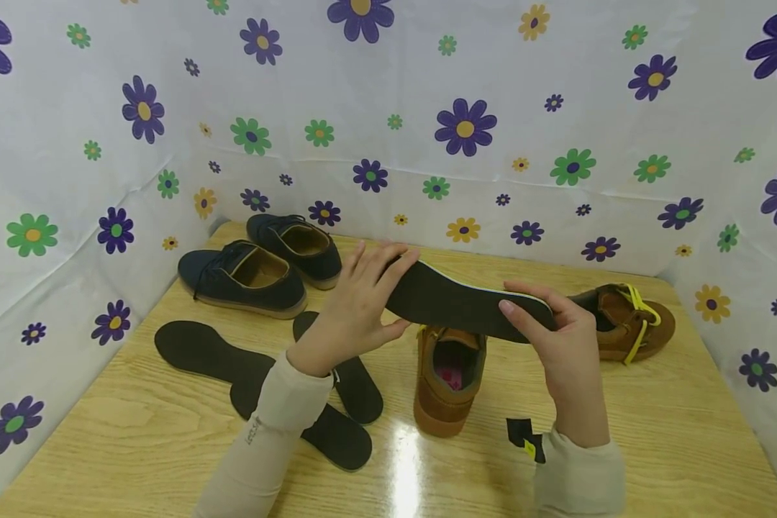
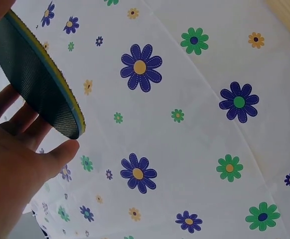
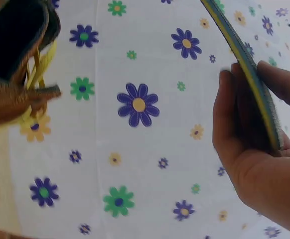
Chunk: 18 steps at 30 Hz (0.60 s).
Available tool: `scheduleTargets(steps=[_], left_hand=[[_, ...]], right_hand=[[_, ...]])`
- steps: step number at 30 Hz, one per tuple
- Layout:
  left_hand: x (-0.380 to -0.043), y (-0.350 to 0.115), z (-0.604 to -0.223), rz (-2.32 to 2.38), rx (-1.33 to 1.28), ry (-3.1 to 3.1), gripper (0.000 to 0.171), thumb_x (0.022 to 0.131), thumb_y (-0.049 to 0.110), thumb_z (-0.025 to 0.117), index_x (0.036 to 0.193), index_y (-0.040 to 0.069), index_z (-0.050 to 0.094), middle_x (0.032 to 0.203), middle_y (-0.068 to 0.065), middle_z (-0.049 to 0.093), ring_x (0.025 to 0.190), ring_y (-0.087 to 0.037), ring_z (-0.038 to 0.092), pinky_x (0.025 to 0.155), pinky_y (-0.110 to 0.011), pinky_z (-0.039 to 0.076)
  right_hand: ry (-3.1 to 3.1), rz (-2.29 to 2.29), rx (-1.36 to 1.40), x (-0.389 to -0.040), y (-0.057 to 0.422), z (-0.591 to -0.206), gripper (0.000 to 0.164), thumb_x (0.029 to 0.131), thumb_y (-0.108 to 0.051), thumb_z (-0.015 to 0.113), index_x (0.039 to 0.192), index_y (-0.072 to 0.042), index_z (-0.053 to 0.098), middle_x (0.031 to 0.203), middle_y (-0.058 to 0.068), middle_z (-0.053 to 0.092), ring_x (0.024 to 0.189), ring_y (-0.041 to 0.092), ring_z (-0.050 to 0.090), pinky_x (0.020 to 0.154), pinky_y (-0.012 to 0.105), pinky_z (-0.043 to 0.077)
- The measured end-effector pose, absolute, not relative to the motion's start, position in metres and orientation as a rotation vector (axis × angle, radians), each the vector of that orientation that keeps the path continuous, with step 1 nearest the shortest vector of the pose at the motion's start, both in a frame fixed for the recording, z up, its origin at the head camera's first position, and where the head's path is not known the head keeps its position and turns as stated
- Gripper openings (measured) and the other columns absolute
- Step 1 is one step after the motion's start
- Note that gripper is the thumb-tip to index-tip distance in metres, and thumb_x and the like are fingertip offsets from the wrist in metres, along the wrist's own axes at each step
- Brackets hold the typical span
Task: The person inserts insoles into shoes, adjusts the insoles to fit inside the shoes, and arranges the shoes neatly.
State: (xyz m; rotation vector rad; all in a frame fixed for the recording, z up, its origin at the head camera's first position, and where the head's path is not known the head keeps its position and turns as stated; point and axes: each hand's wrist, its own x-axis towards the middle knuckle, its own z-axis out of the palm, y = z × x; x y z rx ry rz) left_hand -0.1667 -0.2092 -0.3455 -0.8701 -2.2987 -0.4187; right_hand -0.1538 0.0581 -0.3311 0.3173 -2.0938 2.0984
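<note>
A black shoe insole point(image 1: 460, 306) is held up above the table, with a pale edge along its top. My right hand point(image 1: 573, 352) pinches its right end, thumb on the dark face and fingers behind. At the other end, my left hand point(image 1: 362, 306) has its fingers extended against the insole, the thumb standing apart near the lower edge. In the left wrist view the thumb point(image 2: 60, 157) is right at the insole's tip. Below the insole a brown shoe point(image 1: 450, 417) stands heel toward me, pink showing inside it.
More black insoles point(image 1: 194, 349) lie overlapping at left, partly under my left forearm. Two navy shoes point(image 1: 246, 295) stand at the back left. Another brown shoe point(image 1: 650, 327) with yellow laces is at right. A small black piece with yellow point(image 1: 521, 432) lies near my right sleeve.
</note>
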Motion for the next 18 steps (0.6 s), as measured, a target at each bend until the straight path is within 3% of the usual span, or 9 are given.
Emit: scheduleTargets(steps=[3,7,11,18], left_hand=[[-0.165,-0.207,-0.345,-0.408,-0.879,-2.287,0.094,0.065,0.023,0.089,0.145,0.002,0.043,0.139,-0.018,0.043,0.133,-0.033,0.039,0.113,-0.058,0.018],[-0.163,-0.203,-0.344,-0.394,-0.883,-2.279,0.093,0.066,0.023,0.089,0.144,0.002,0.043,0.139,-0.018,0.044,0.134,-0.033,0.039,0.112,-0.056,0.022],[-0.16,-0.2,-0.344,-0.38,-0.882,-2.279,0.092,0.066,0.021,0.089,0.144,0.001,0.043,0.137,-0.019,0.044,0.132,-0.034,0.039,0.114,-0.052,0.021],[-0.155,-0.193,-0.344,-0.345,-0.878,-2.282,0.093,0.066,0.025,0.089,0.143,0.001,0.044,0.134,-0.019,0.045,0.124,-0.034,0.043,0.113,-0.05,0.022]], right_hand=[[-2.073,1.833,0.399,-0.151,0.056,-0.331,0.033,0.086,-0.013,0.073,0.114,0.004,0.072,0.108,0.01,0.071,0.102,0.015,0.065,0.083,0.02,0.05],[-2.02,1.307,0.591,-0.149,0.051,-0.331,0.028,0.083,-0.004,0.074,0.111,0.003,0.074,0.109,0.012,0.071,0.106,0.021,0.062,0.092,0.02,0.044],[-1.96,1.023,0.829,-0.148,0.045,-0.33,0.043,0.074,0.001,0.081,0.115,0.006,0.071,0.119,0.015,0.066,0.114,0.033,0.057,0.102,0.034,0.04],[-2.049,0.768,1.025,-0.146,0.03,-0.334,0.069,0.067,-0.009,0.088,0.129,0.005,0.062,0.134,0.018,0.057,0.119,0.038,0.051,0.1,0.048,0.039]])
